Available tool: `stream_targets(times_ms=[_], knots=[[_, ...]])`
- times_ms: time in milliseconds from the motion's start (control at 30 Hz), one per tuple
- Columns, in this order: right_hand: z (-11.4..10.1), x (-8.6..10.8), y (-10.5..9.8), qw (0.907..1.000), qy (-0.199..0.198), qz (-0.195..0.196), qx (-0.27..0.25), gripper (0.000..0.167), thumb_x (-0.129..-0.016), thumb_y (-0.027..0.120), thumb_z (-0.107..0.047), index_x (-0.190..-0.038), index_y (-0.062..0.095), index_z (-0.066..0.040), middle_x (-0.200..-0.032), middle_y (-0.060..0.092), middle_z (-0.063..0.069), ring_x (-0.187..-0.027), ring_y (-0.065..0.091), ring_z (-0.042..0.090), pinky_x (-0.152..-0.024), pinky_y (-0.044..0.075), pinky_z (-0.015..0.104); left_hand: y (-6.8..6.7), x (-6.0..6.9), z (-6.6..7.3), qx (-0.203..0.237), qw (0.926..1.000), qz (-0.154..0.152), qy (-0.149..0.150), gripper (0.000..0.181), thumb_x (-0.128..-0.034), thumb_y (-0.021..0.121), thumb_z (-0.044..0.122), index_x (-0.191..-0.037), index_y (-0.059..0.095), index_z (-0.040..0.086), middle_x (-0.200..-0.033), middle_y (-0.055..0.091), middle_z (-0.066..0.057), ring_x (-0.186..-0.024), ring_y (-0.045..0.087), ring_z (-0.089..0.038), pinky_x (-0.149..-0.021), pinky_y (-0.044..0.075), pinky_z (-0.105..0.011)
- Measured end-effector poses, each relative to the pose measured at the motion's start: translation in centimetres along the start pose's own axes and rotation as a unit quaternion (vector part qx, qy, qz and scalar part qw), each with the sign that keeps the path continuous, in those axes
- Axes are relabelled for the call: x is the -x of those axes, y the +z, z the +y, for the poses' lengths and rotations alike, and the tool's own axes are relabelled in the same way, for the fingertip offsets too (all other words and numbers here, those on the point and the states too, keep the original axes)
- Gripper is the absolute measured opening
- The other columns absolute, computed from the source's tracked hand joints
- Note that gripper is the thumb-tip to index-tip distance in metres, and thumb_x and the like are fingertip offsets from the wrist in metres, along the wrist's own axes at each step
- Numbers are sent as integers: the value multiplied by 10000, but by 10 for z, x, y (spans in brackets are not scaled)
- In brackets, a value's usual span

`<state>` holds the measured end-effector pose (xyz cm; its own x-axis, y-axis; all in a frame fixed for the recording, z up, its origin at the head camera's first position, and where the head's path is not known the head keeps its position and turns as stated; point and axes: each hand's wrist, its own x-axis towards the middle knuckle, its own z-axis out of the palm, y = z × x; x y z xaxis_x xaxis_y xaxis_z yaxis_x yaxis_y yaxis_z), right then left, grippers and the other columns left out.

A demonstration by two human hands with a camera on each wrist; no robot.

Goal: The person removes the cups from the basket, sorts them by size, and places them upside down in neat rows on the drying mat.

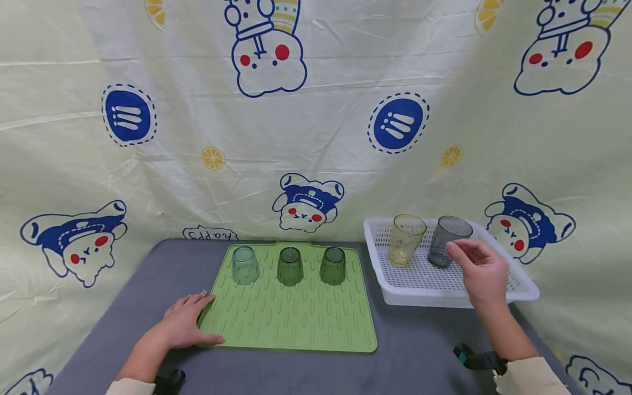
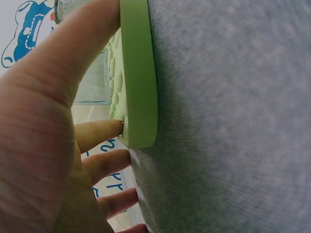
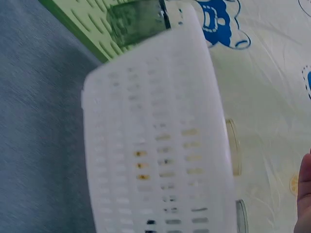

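In the head view, my left hand (image 1: 182, 323) rests at the green mat's (image 1: 296, 323) near left corner, thumb on the front edge and fingers spread along the left side. The left wrist view shows its thumb and index finger touching the mat (image 2: 138, 77). My right hand (image 1: 486, 271) is over the white basket (image 1: 419, 296), fingers loosely bent, thumb overlapping the grey glass (image 1: 441, 241); contact cannot be made out. Left of that glass a yellowish glass (image 1: 402, 241) leans in the basket. Both have their rims up.
Near the mat's back edge stand three upside-down glasses in a row: a pale blue one (image 1: 245, 269), a dark green one (image 1: 289, 269) and another dark green one (image 1: 333, 269). The grey table (image 1: 410, 351) lies beneath, with a printed curtain (image 1: 336, 148) behind.
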<state>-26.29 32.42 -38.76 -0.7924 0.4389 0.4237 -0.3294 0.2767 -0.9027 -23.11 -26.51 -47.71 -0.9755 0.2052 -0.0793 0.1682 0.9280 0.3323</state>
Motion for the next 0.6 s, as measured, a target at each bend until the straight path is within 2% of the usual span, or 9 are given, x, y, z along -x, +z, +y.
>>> stream_targets(times_ms=[233, 500, 600], knots=[[6, -28, -6, 9983, 0, 165, 550, 255, -932, 767, -246, -1098, 752, -53, -856, 721, -182, -807, 690, -12, -774, 521, 50, 0, 0, 0, 32, 10000, -50, -49, 1121, -673, 835, 695, -1501, 484, 26, -1564, 417, -287, -1395, 356, -595, -1051, 311, -791], [6, -56, -16, 9946, 539, 138, 880, 343, -920, 761, -386, -1165, 746, -147, -917, 681, -240, -860, 653, -58, -755, 497, 27, 0, 0, -1, 33, 10000, -3, 6, 1107, -678, 834, 689, -1495, 490, 27, -1563, 421, -284, -1394, 360, -590, -1047, 316, -789], [7, -67, -20, 9903, 653, 27, 1224, 410, -921, 734, -467, -1203, 731, -171, -935, 639, -274, -894, 609, -65, -748, 480, 20, 0, 1, -1, 38, 10000, 27, 41, 1104, -678, 835, 688, -1492, 493, 25, -1561, 423, -286, -1393, 362, -589, -1046, 320, -786]])
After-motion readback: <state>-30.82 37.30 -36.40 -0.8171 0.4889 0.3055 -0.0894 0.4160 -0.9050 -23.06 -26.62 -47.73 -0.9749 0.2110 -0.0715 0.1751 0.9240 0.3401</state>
